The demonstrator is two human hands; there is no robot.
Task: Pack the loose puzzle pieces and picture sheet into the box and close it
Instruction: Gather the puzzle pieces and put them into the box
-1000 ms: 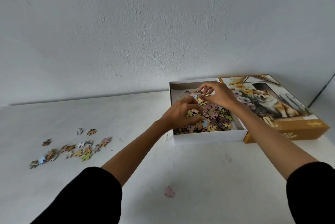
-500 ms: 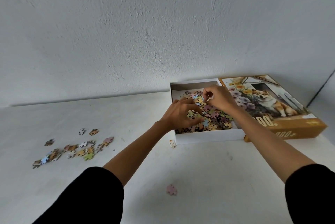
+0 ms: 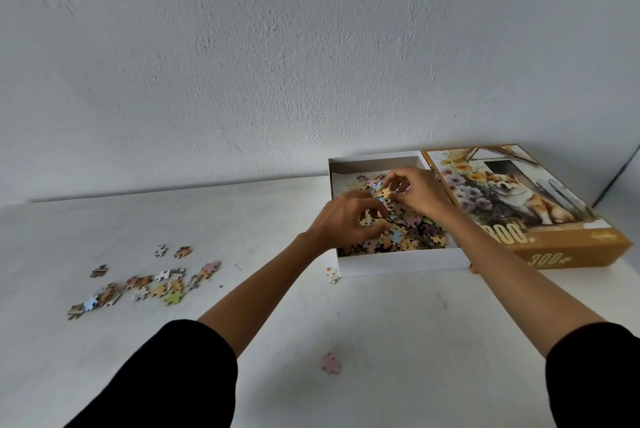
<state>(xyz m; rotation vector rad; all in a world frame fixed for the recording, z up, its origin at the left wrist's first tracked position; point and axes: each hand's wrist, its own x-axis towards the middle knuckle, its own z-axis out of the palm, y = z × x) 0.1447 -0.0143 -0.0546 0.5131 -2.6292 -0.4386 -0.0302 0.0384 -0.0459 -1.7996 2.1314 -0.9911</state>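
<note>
The open white box (image 3: 401, 263) stands at the back right of the white table, filled with a heap of colourful puzzle pieces (image 3: 412, 237). Both hands are over it. My left hand (image 3: 346, 221) rests on the heap with its fingers curled into the pieces. My right hand (image 3: 417, 193) hovers a little above and pinches a small clump of pieces between thumb and fingers. The orange lid (image 3: 540, 219) with a dog picture lies right side up beside the box on the right. A cluster of loose pieces (image 3: 138, 284) lies on the table at the left.
A single pink piece (image 3: 330, 363) lies near the table's front. Another piece (image 3: 331, 274) sits against the box's front left corner. A grey plaster wall rises right behind the table. Black sleeves cover both upper forearms.
My right hand has lifted a small clump of pieces slightly above the heap. My left hand has stayed on the pieces, its fingers curling a little more.
</note>
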